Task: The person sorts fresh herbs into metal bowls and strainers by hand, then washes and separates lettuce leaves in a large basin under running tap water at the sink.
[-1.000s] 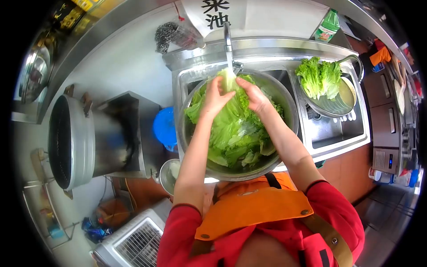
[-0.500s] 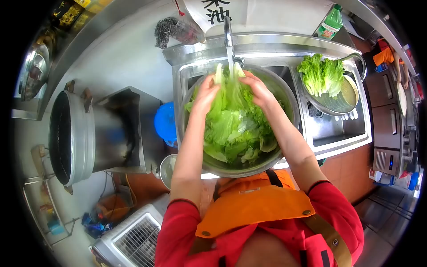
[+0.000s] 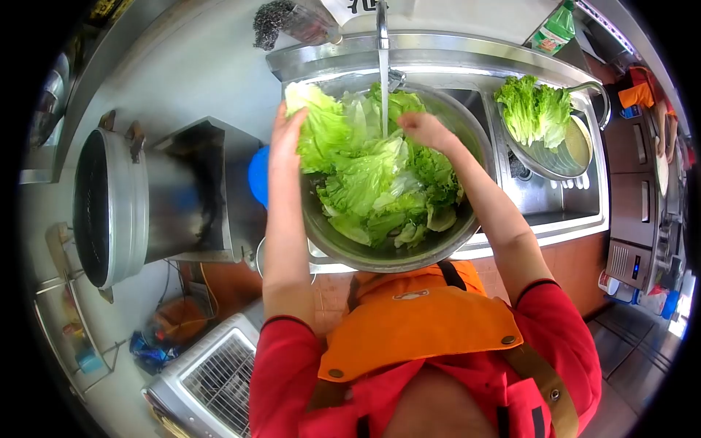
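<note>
My left hand (image 3: pixel 286 139) holds a bunch of pale green lettuce leaves (image 3: pixel 320 124) over the left rim of a large metal bowl (image 3: pixel 484 164). Inside the bowl lies a heap of loose wet lettuce (image 3: pixel 376 179). Above its right part is my right hand (image 3: pixel 427 131), fingers curled in and slightly blurred; whether a leaf is between them is hidden. From the faucet (image 3: pixel 382 36) a stream of water (image 3: pixel 384 95) falls between my hands onto the leaves.
The bowl rests over the left basin of a metal sink (image 3: pixel 544 241). In the right basin, a strainer (image 3: pixel 579 150) carries more lettuce (image 3: pixel 537 109). A green bottle (image 3: pixel 555 29) stands behind. To the left are a large metal pot (image 3: pixel 124 208) and a blue container (image 3: pixel 258 175).
My left hand has moved left out of the water stream with the lettuce leaves. My right hand has come away from those leaves and curled its fingers. The view has shifted slightly.
</note>
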A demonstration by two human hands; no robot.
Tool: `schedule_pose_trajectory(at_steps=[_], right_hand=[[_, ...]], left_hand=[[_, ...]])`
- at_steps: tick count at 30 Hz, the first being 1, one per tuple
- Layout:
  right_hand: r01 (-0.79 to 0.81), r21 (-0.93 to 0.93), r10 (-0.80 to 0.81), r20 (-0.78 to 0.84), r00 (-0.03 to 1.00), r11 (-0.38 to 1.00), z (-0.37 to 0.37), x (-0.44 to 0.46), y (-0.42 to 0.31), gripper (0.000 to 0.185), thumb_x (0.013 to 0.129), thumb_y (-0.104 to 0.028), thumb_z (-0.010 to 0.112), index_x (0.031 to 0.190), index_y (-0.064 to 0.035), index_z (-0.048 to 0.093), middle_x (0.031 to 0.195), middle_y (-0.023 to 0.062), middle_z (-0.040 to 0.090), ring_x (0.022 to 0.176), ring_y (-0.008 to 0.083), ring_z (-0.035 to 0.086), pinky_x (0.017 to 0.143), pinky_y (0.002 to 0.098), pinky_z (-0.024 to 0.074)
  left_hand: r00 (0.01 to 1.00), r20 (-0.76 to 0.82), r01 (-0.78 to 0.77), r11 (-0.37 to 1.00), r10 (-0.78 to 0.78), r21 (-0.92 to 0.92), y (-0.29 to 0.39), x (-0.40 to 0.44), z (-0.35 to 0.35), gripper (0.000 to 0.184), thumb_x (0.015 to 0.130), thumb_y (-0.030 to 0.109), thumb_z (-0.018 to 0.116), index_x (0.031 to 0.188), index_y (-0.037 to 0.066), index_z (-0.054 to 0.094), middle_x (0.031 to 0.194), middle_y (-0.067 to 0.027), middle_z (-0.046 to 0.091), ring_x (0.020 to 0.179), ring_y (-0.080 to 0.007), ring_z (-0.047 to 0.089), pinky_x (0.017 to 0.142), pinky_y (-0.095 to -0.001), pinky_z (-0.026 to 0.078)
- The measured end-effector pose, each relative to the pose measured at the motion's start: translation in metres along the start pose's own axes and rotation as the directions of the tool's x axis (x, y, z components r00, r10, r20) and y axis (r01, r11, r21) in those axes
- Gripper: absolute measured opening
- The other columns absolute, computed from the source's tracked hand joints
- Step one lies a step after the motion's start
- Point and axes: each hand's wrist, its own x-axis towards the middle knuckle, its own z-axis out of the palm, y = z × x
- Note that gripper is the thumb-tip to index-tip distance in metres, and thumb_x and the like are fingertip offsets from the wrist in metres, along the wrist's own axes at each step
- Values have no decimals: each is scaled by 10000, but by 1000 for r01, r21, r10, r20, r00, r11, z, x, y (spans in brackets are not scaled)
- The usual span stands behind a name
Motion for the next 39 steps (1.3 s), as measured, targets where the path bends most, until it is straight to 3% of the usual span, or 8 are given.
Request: schedule_pose_trajectory(at_steps=[5, 12, 16, 18, 24, 27, 34, 39], right_hand=[[113, -570, -43, 134, 990, 814, 33, -26, -32, 505, 873, -148, 518, 1371, -152, 434, 1200, 154, 599, 1138, 262, 563, 963, 430, 446], [285, -356, -257, 125, 958, 890, -9, -27, -36, 295, 842, -309, 607, 1051, -102, 637, 999, 145, 657, 960, 243, 627, 844, 363, 506], [102, 103, -119, 171, 978, 989, -13, -8, -48, 276, 868, -291, 645, 1031, -72, 603, 1005, 43, 625, 912, 157, 592, 789, 302, 503], [-5, 354, -74, 208, 975, 935, -2, 2, -44, 268, 889, -286, 623, 1060, -84, 578, 1020, 16, 610, 914, 126, 566, 769, 276, 500], [-227, 440, 177, 153, 972, 869, 16, 0, -32, 306, 917, -284, 591, 1157, -103, 533, 1139, 29, 560, 1028, 142, 534, 819, 301, 517], [-221, 561, 185, 122, 975, 798, 25, -1, -19, 419, 902, -307, 597, 1242, -74, 521, 1221, 111, 555, 1119, 215, 540, 897, 345, 523], [-167, 543, 99, 153, 983, 823, 19, -10, -16, 348, 873, -324, 638, 1123, -86, 586, 1120, 89, 607, 1045, 198, 561, 863, 325, 494], [43, 400, -74, 62, 995, 916, 17, -25, -31, 315, 845, -322, 667, 1053, -91, 618, 1030, 85, 645, 984, 191, 584, 825, 331, 496]], left_hand=[[995, 91, -21, 997, 28, -77, 18, -23, -8, 453, 888, 28, 545, 1324, 34, 421, 1171, -111, 591, 1048, -190, 587, 863, -321, 491], [989, 142, -52, 980, 25, 191, -17, -19, -24, 451, 902, 94, 570, 1324, 24, 427, 1180, -103, 598, 1022, -172, 597, 847, -299, 495], [975, 217, -50, 907, -46, 418, -31, -5, -12, 527, 856, 131, 598, 1342, 20, 426, 1201, -127, 584, 1049, -172, 573, 875, -292, 457], [947, 319, -200, 837, 32, 510, -43, 5, -3, 526, 843, 141, 601, 1331, 26, 442, 1203, -142, 587, 1056, -193, 576, 886, -302, 452], [900, 432, -278, 691, -55, 667, -57, -4, 8, 648, 806, 229, 685, 1348, 29, 391, 1269, -232, 534, 1173, -330, 527, 971, -365, 418], [856, 516, -393, 596, -42, 700, -72, -7, 16, 742, 774, 253, 741, 1386, 78, 360, 1278, -190, 537, 1157, -291, 537, 972, -352, 411], [890, 431, -281, 567, -148, 774, -71, -3, 17, 696, 761, 203, 716, 1361, 31, 408, 1289, -219, 530, 1174, -315, 532, 989, -367, 415], [928, 364, -200, 718, -79, 667, -64, -4, -2, 608, 790, 177, 670, 1332, 6, 452, 1272, -207, 552, 1134, -287, 563, 957, -346, 434]])
